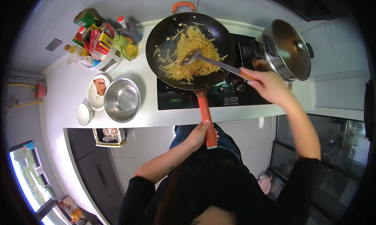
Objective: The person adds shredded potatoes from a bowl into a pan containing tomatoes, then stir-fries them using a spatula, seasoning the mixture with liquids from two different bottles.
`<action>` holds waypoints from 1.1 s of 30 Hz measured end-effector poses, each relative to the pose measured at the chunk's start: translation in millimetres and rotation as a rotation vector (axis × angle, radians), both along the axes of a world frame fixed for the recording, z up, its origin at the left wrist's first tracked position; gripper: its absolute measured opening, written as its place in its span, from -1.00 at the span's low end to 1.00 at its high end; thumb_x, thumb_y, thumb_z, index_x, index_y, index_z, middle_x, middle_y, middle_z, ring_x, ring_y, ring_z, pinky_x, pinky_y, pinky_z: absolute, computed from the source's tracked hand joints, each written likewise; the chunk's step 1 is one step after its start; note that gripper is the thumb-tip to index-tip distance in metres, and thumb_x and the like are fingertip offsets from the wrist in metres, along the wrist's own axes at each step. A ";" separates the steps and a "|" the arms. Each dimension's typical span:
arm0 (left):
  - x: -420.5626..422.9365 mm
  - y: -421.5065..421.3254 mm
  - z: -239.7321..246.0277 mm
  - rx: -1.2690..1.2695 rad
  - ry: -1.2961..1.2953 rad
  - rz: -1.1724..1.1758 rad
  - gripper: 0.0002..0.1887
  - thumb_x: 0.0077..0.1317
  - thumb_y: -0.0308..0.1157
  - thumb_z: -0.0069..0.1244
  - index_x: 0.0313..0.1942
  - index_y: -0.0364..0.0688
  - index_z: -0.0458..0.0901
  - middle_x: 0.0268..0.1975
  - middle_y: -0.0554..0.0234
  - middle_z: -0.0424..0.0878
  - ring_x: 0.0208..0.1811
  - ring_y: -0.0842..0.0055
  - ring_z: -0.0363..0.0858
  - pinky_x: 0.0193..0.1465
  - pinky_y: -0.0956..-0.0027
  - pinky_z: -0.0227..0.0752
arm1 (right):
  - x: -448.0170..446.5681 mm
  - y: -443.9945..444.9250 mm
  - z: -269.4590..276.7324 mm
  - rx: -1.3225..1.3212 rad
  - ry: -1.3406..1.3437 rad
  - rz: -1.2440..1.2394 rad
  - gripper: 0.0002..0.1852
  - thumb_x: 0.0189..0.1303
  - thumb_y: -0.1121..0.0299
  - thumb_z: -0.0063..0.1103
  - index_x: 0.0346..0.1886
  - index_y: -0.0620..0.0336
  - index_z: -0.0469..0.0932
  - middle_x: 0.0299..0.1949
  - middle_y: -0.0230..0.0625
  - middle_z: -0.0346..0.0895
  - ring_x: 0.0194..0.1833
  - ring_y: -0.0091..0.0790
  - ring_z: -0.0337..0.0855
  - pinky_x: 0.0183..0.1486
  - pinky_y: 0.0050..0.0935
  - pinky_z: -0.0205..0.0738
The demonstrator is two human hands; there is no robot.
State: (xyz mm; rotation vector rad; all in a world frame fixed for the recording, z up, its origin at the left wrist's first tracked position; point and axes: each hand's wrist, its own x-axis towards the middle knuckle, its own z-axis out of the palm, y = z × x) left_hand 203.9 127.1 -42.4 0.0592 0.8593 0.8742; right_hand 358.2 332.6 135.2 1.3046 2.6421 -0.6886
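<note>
My left hand (202, 134) is closed around the red handle of a dark wok (152, 53), which sits on the black gas hob (179, 103). Shredded potato (191, 43), pale yellow with small reddish bits, is heaped inside the wok. In my right hand (268, 85) is the wooden-ended handle of a metal slotted spatula (218, 63). The spatula's head rests on or in the shreds, near the middle of the wok; its lower edge cannot be made out clearly.
Right of the wok stands a lidded steel pot (289, 49). To the left are an empty-looking steel bowl (122, 100), a plate (93, 88), a white cup (84, 114), an oil bottle (129, 49) and a caddy (113, 60) of seasonings. A small bin (111, 144) hangs at the counter's front.
</note>
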 end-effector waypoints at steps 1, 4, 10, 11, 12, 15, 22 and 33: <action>0.1 -1.2 -1.4 0.000 -0.006 0.004 -0.54 0.42 0.01 -0.37 -0.07 -0.28 0.24 -0.27 0.09 0.47 -0.25 0.36 0.55 -0.16 0.21 0.52 | 10.2 -5.3 22.5 -0.011 -0.029 -0.012 -0.50 0.13 0.40 0.11 0.19 -0.20 0.39 -0.34 -0.15 0.56 -0.38 -0.07 0.55 -0.31 -0.29 0.39; -0.4 -2.9 -1.9 -0.009 0.002 0.016 -0.53 0.42 0.01 -0.37 -0.05 -0.29 0.24 -0.26 0.08 0.47 -0.25 0.35 0.55 -0.13 0.24 0.51 | 38.7 -14.5 49.7 0.001 -0.089 0.054 -0.51 0.14 0.41 0.10 0.19 -0.19 0.39 -0.35 -0.12 0.56 -0.41 -0.09 0.53 -0.33 -0.25 0.38; 4.9 2.2 2.3 0.000 0.005 -0.010 -0.53 0.43 -0.01 -0.37 -0.04 -0.31 0.25 -0.27 0.08 0.48 -0.26 0.37 0.56 -0.12 0.26 0.50 | 31.6 -31.5 -59.3 0.057 -0.064 -0.090 -0.51 0.23 0.35 0.00 0.26 -0.20 0.29 -0.30 -0.03 0.55 -0.33 0.07 0.53 -0.30 -0.19 0.41; 3.7 1.7 1.5 0.008 0.004 -0.005 -0.54 0.43 -0.01 -0.37 -0.04 -0.31 0.25 -0.27 0.09 0.48 -0.26 0.37 0.56 -0.12 0.26 0.50 | 24.9 -28.5 -71.2 0.065 0.001 -0.113 -0.52 0.24 0.32 -0.01 0.26 -0.21 0.29 -0.34 -0.05 0.55 -0.35 0.05 0.54 -0.31 -0.16 0.41; 2.2 -0.6 0.2 0.010 0.009 0.005 -0.54 0.43 -0.01 -0.37 -0.05 -0.31 0.25 -0.27 0.09 0.48 -0.26 0.37 0.56 -0.12 0.26 0.50 | 17.7 -23.6 -81.8 0.067 0.073 -0.132 -0.53 0.24 0.29 -0.02 0.25 -0.23 0.29 -0.37 -0.06 0.55 -0.37 0.04 0.54 -0.32 -0.13 0.41; 1.3 -1.3 1.3 0.014 0.023 0.030 -0.54 0.43 -0.01 -0.37 -0.06 -0.30 0.26 -0.27 0.09 0.48 -0.26 0.37 0.56 -0.12 0.26 0.51 | -7.7 -10.6 -99.0 0.099 0.209 -0.152 -0.54 0.25 0.26 -0.03 0.25 -0.22 0.29 -0.40 -0.10 0.56 -0.38 0.02 0.55 -0.32 -0.10 0.41; 2.6 0.4 1.9 0.014 0.000 0.012 -0.56 0.43 -0.03 -0.36 -0.07 -0.30 0.25 -0.25 0.07 0.47 -0.24 0.35 0.55 -0.17 0.22 0.53 | -20.8 -18.2 -111.0 0.084 0.159 -0.117 -0.53 0.23 0.32 -0.01 0.25 -0.15 0.30 -0.27 -0.10 0.57 -0.34 0.02 0.55 -0.26 -0.22 0.43; 2.3 -2.5 -2.6 0.017 -0.028 0.030 -0.59 0.44 -0.04 -0.38 -0.06 -0.27 0.24 -0.25 0.09 0.47 -0.22 0.36 0.55 -0.12 0.23 0.50 | 42.6 -26.4 7.4 -0.210 0.105 0.071 -0.51 0.20 0.44 0.02 0.23 -0.16 0.35 -0.42 -0.05 0.52 -0.48 -0.13 0.53 -0.35 -0.29 0.38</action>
